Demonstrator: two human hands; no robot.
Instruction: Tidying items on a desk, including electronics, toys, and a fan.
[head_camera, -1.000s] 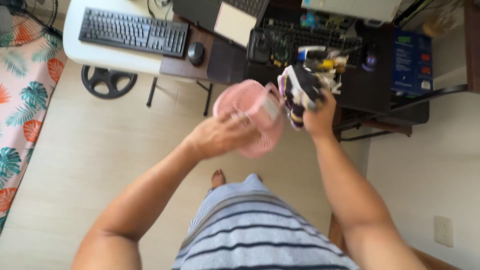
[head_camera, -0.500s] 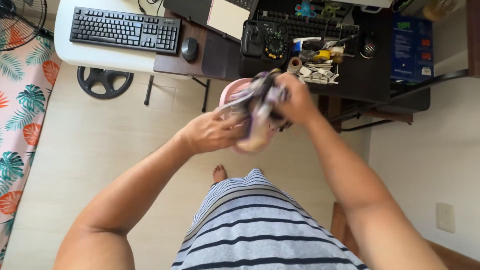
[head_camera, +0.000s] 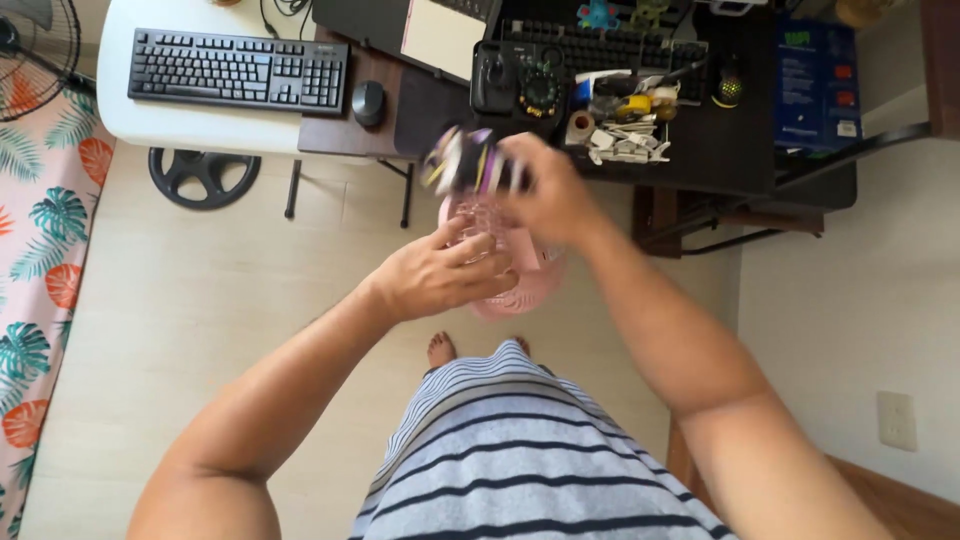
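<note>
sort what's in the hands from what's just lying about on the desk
In hand:
left hand holding pink slotted basket
right hand gripping blurred purple and white bundle

Lying about:
black keyboard
mouse
small clutter pile
blue box

White table (head_camera: 160, 120): far left, bearing a black keyboard (head_camera: 238, 72)
Brown desk section (head_camera: 340, 135): just right of the white table, with a black mouse (head_camera: 368, 102) and a dark mat (head_camera: 430, 120)
Black desk (head_camera: 720, 150): far right, crowded with a second keyboard (head_camera: 600, 48), a dial controller (head_camera: 520, 85), a heap of small parts (head_camera: 625, 125) and a blue box (head_camera: 815, 85)
Pale wood floor (head_camera: 200, 300): a black wheel-shaped weight (head_camera: 203, 175) lies under the white table; a leaf-print mat (head_camera: 40, 250) runs along the left edge
</note>
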